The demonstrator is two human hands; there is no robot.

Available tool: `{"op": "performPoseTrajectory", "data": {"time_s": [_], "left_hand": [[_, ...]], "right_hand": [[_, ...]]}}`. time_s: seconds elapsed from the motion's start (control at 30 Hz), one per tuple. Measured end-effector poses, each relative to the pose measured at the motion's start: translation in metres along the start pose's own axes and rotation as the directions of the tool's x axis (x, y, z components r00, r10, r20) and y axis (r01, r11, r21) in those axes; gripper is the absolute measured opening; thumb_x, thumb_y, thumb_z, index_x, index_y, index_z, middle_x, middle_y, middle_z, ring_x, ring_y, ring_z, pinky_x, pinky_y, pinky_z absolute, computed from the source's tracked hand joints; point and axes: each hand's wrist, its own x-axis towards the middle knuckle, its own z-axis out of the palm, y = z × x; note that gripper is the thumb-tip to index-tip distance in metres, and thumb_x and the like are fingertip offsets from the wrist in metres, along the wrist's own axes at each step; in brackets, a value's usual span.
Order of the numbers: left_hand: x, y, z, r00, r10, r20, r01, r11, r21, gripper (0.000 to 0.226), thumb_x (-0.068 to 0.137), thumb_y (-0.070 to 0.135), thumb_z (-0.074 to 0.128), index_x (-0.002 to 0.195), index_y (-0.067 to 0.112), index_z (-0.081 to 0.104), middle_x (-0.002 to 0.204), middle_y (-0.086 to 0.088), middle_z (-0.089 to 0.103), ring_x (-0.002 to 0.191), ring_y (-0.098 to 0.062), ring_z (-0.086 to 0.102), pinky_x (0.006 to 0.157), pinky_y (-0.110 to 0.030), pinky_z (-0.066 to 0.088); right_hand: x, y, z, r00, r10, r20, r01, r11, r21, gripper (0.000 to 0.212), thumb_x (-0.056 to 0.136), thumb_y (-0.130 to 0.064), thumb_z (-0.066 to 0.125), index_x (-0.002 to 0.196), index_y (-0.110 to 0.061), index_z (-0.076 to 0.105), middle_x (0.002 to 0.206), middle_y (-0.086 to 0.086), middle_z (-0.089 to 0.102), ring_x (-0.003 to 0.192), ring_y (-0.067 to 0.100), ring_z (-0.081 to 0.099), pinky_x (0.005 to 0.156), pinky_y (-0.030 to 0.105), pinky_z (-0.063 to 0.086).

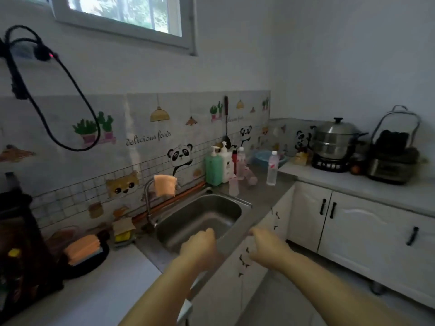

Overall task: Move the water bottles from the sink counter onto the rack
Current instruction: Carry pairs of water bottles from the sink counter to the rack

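Observation:
A clear water bottle (272, 167) with a white cap and red label stands upright on the grey counter right of the sink (244, 203). Two more pinkish clear bottles are near the soap: one upright (240, 164), one lying on its side (250, 176). My left hand (200, 243) hovers over the sink's front edge, fingers curled with nothing in them. My right hand (266, 243) hangs just right of it over the counter's front edge, fingers also curled and empty. Both hands are well short of the bottles. No rack is clearly visible.
A green soap dispenser (213, 168) and a white one (226, 163) stand behind the sink. A tap (149, 203) carries an orange cloth (164, 185). A steel pot (334, 140) on a burner and a blender (393, 156) fill the right counter. Dark shelving (21, 243) stands at left.

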Motion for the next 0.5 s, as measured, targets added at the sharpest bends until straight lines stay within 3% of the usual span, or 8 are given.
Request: {"op": "performPoseTrajectory", "data": {"time_s": [0.17, 0.4, 0.5], "left_hand": [[0.039, 0.081, 0.017, 0.999, 0.035, 0.005, -0.035, 0.999, -0.04, 0.058, 0.082, 0.035, 0.066, 0.132, 0.017, 0.042, 0.13, -0.005, 0.053, 0.116, -0.024, 0.054, 0.097, -0.04, 0.048], [0.095, 0.154, 0.027, 0.997, 0.074, 0.026, -0.074, 0.997, 0.034, 0.059, 0.081, 0.039, 0.066, 0.13, 0.017, 0.041, 0.126, -0.004, 0.053, 0.112, -0.022, 0.055, 0.096, -0.038, 0.049], [0.128, 0.171, 0.034, 0.994, 0.092, 0.056, -0.095, 0.995, 0.041, 0.056, 0.08, 0.038, 0.066, 0.127, 0.017, 0.044, 0.122, -0.004, 0.054, 0.107, -0.021, 0.056, 0.093, -0.038, 0.05]], "right_hand": [[0.018, 0.08, -0.041, 0.999, 0.049, -0.011, -0.049, 0.998, 0.03, 0.046, 0.087, -0.018, 0.059, 0.131, -0.014, 0.045, 0.134, 0.009, 0.046, 0.121, 0.026, 0.048, 0.1, 0.035, 0.044], [0.057, 0.146, -0.071, 0.995, 0.087, -0.047, -0.079, 0.986, 0.145, 0.039, 0.081, -0.017, 0.06, 0.119, -0.013, 0.054, 0.125, 0.009, 0.05, 0.109, 0.027, 0.054, 0.093, 0.039, 0.05], [0.078, 0.168, -0.079, 0.993, 0.105, -0.047, -0.098, 0.987, 0.127, 0.042, 0.082, -0.015, 0.059, 0.123, -0.01, 0.051, 0.129, 0.01, 0.046, 0.114, 0.028, 0.051, 0.096, 0.039, 0.047]]}}
